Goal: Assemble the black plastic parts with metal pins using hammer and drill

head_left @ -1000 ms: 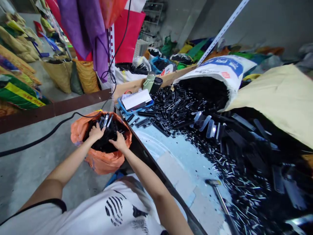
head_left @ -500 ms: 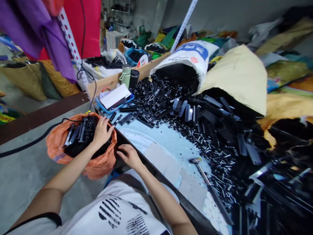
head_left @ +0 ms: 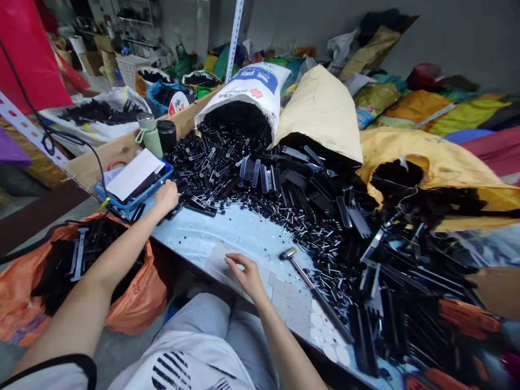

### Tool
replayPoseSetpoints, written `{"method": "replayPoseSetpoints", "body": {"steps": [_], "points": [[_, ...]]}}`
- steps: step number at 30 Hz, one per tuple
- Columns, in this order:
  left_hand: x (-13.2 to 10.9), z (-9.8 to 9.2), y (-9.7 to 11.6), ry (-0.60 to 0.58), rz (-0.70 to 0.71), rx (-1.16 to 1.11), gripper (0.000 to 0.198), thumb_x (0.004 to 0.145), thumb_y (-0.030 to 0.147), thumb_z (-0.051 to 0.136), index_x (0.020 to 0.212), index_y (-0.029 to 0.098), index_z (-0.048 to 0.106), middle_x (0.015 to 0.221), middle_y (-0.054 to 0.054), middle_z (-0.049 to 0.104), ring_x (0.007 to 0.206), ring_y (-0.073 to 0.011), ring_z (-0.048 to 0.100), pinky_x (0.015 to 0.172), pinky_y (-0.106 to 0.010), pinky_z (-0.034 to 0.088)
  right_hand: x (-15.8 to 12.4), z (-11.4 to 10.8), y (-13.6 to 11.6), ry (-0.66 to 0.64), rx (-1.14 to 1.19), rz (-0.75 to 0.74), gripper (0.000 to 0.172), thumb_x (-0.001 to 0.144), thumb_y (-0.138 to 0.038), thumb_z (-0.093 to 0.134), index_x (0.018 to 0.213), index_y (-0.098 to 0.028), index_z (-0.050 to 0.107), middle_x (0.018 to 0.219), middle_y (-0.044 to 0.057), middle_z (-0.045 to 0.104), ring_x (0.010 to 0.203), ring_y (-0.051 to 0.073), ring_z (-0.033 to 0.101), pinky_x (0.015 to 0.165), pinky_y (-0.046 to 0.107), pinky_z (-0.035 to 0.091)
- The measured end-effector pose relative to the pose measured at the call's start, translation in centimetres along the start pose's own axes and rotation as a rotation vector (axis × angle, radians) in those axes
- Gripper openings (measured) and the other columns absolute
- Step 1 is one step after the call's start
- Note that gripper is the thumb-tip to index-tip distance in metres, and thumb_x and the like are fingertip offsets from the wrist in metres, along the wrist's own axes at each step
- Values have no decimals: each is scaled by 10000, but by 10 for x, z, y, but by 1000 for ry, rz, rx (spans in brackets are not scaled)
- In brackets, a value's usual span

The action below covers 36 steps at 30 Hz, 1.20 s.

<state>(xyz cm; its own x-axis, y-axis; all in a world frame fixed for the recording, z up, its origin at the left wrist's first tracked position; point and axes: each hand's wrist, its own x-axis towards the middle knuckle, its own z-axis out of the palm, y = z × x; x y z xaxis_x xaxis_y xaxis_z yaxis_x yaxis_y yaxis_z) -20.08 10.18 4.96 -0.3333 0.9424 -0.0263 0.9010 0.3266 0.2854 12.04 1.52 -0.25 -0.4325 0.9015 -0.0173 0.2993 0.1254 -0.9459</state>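
My left hand (head_left: 167, 197) is at the left end of the blue worktop (head_left: 190, 232), among black plastic parts (head_left: 199, 201) beside a blue tray (head_left: 134, 197). Its fingers are curled down, and whatever they grip is hidden. My right hand (head_left: 247, 275) hovers above a grey pad (head_left: 221, 265) near the front edge, thumb and fingers slightly apart, nothing visible in them. To its right a hammer (head_left: 312, 287) lies on the worktop, its head towards the back. Under my left forearm stands an orange sack (head_left: 140, 292) of black plastic parts.
Small pins (head_left: 325, 260) are strewn beyond the hammer. A white sack (head_left: 252, 92), a cream sack (head_left: 320, 108) and a yellow sack (head_left: 447, 162) lie along the back, black parts spilling out. A green bottle (head_left: 149, 135) and a black cup (head_left: 167, 135) stand behind the tray. An orange-black tool (head_left: 467, 319) lies right.
The view has swung right. My left hand has gone from over the orange sack to the black parts on the worktop. My right hand has moved from beside the sack to above the worktop.
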Motion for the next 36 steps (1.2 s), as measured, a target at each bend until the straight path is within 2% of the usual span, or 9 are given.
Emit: {"method": "replayPoseSetpoints", "body": {"steps": [4, 7, 12, 17, 22, 26, 28, 31, 36], "points": [[-79, 29, 61, -33, 376, -244, 363, 842, 356, 554, 1125, 129, 525, 1077, -113, 557, 979, -224, 568, 863, -337, 471, 24, 11, 0, 138, 263, -28, 602, 780, -506, 590, 1286, -201, 476, 1230, 98, 573, 1114, 205, 551, 968, 374, 431], [-114, 46, 87, -151, 647, -290, 398, 846, 314, 538, 1215, 175, 486, 1111, -94, 565, 1032, -212, 549, 898, -330, 456, 36, 26, 3, 184, 445, 71, 665, 765, -592, 557, 1269, -170, 457, 1066, 85, 633, 963, 183, 610, 867, 335, 492], [-75, 36, 35, 52, 37, 86, 340, 871, 187, 389, 1149, 56, 535, 1121, -204, 545, 1068, -297, 497, 891, -420, 427, 27, 10, 8, 209, 627, 454, 643, 758, -697, 474, 1133, -175, 489, 612, -20, 584, 462, 117, 534, 452, 244, 475], [-52, 32, 1, -34, -57, 307, 323, 825, 83, 332, 978, 36, 613, 1133, -233, 521, 1086, -342, 460, 845, -421, 427, 13, -20, 10, 139, 708, 523, 624, 809, -703, 365, 1114, -174, 493, 630, -3, 592, 455, 104, 525, 450, 232, 469], [-92, 12, 36, -10, 143, 348, 317, 869, 148, 326, 1052, 72, 572, 1051, -194, 533, 947, -287, 536, 810, -391, 439, -15, -54, 7, 19, 33, 60, 493, 826, -551, 499, 1174, -203, 533, 983, 82, 644, 844, 188, 612, 776, 371, 510], [-127, 7, 96, -129, 507, 266, 302, 821, 38, 347, 995, 118, 580, 947, -139, 563, 927, -245, 533, 795, -336, 438, -54, -82, 6, -326, -608, -303, 320, 818, -167, 531, 1108, -265, 625, 1175, 58, 590, 1199, 243, 442, 1088, 560, 136], [-140, 25, 125, -204, 632, 226, 372, 790, -26, 338, 1060, 120, 548, 894, -120, 591, 929, -238, 530, 772, -324, 439, -69, -90, 9, -388, -751, -291, 352, 807, -63, 451, 1007, -256, 667, 1229, 45, 562, 1246, 242, 391, 1094, 560, 91], [-153, 68, 149, -271, 731, 178, 309, 833, 37, 398, 1097, 124, 534, 904, -117, 619, 976, -257, 522, 822, -373, 429, -76, -90, 16, -184, -824, -95, 328, 853, -147, 431, 1105, -221, 628, 1249, 86, 531, 1184, 240, 437, 1034, 455, 298], [-163, 114, 135, -155, 714, -139, 278, 903, 193, 414, 1146, 127, 533, 1065, -137, 587, 1032, -248, 530, 899, -414, 424, -52, -71, 31, 223, -770, 213, 620, 807, -388, 544, 1355, -129, 412, 1135, 176, 541, 1085, 307, 484, 921, 464, 386]]}}
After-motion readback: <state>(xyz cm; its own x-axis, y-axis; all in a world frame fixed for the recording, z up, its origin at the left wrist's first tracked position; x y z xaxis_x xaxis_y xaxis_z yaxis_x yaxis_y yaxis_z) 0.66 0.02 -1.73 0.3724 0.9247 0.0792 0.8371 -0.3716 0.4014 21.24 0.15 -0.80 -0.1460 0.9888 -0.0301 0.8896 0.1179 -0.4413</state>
